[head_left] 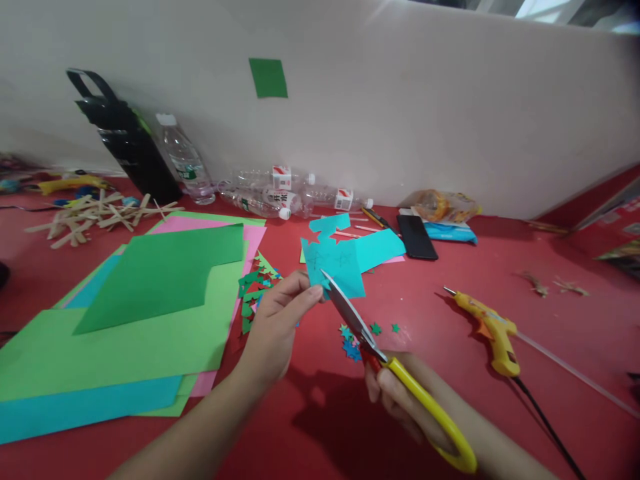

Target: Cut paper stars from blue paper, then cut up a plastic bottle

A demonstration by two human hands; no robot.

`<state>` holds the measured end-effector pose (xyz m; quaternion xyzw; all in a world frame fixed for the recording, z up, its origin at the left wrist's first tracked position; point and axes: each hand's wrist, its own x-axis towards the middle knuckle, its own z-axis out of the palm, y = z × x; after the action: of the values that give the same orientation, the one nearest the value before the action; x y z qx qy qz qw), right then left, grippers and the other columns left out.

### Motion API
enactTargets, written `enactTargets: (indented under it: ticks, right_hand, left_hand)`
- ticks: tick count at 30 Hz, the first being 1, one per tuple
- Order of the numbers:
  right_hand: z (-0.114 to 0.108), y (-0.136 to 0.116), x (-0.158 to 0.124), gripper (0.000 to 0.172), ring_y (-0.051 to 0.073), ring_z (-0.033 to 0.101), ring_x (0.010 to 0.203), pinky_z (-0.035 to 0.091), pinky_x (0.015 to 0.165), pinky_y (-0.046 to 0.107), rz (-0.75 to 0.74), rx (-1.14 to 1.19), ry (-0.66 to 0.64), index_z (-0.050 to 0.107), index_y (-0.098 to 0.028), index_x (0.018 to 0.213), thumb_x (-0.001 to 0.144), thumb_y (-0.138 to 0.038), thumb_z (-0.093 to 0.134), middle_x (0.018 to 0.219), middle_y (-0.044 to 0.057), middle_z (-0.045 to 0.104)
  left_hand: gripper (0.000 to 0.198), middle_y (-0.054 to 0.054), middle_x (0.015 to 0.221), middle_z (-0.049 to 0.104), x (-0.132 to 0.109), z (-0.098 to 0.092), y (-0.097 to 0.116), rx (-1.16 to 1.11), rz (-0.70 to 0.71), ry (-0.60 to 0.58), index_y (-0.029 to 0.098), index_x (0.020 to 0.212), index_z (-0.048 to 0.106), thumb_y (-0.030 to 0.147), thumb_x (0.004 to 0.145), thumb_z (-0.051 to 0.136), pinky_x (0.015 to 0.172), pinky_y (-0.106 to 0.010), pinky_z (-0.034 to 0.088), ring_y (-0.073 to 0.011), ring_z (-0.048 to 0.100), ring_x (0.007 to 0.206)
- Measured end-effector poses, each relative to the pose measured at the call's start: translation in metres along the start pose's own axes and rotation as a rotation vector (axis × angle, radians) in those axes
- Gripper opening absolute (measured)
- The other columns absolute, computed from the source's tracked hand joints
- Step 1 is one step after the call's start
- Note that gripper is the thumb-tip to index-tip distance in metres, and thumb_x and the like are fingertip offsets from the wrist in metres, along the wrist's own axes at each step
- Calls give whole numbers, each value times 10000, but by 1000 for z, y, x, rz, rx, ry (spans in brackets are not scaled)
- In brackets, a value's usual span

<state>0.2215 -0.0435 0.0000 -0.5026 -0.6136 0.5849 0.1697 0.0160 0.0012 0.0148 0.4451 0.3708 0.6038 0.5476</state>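
Between thumb and fingers, my left hand (pixel 280 320) pinches the lower left edge of a blue paper piece (pixel 345 277) with star shapes drawn on it. My right hand (pixel 400 393) grips a pair of scissors (pixel 350 315) with yellow and red handles. The blades point up and left, and their tips lie at the paper close to my left thumb. Small cut paper stars (pixel 351 345) in blue, green and pink lie on the table below the blades. Green paper scraps (pixel 249 300) with star cut-outs lie behind my left hand.
Large coloured paper sheets (pixel 165 347) cover the left side. Wooden sticks (pixel 100 217), a black flask (pixel 133 147) and plastic bottles (pixel 270 200) stand or lie along the wall. A phone (pixel 417 237) lies at the back. A yellow glue gun (pixel 487 327) with its cord lies at right.
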Motion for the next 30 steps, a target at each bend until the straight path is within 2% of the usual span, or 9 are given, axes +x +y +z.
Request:
enactTargets:
  ticks: [3,9,14,25,30]
  right_hand:
    - [3,-4,-2,761,60,297,378,240,346,199,24,30,-18,508,-191,713,692,-927,319,481,-77,353]
    - [3,-5,-2,668,61,308,407,233,365,200,-104,-7,-12,460,-197,699,816,-836,308,494,-74,348]
    - [3,0,1,673,70,321,421,227,375,208,-126,-30,-14,460,-199,692,819,-837,288,498,-63,360]
    - [1,-5,0,656,60,255,402,186,341,204,-144,-2,-87,335,-228,645,792,-865,276,506,-83,279]
    - [-1,-4,2,666,46,251,381,177,334,193,-92,12,-95,325,-226,631,774,-876,292,487,-90,277]
  left_hand:
    - [179,32,699,552,0,0,-1,-25,-13,9,209,672,610,242,845,644,750,-263,356,-123,474,725]
    - [158,32,695,573,0,1,-2,-50,-32,23,213,680,637,244,834,658,746,-260,360,-121,484,725]
    - [161,36,693,570,-2,2,-1,-63,-43,23,210,674,636,236,832,656,750,-251,364,-114,486,725]
    - [171,40,684,569,-1,1,0,-48,-30,12,217,672,634,220,843,639,740,-250,363,-112,484,715]
    - [170,33,683,556,0,-1,0,-16,-11,7,217,669,624,226,838,636,736,-262,363,-125,478,715]
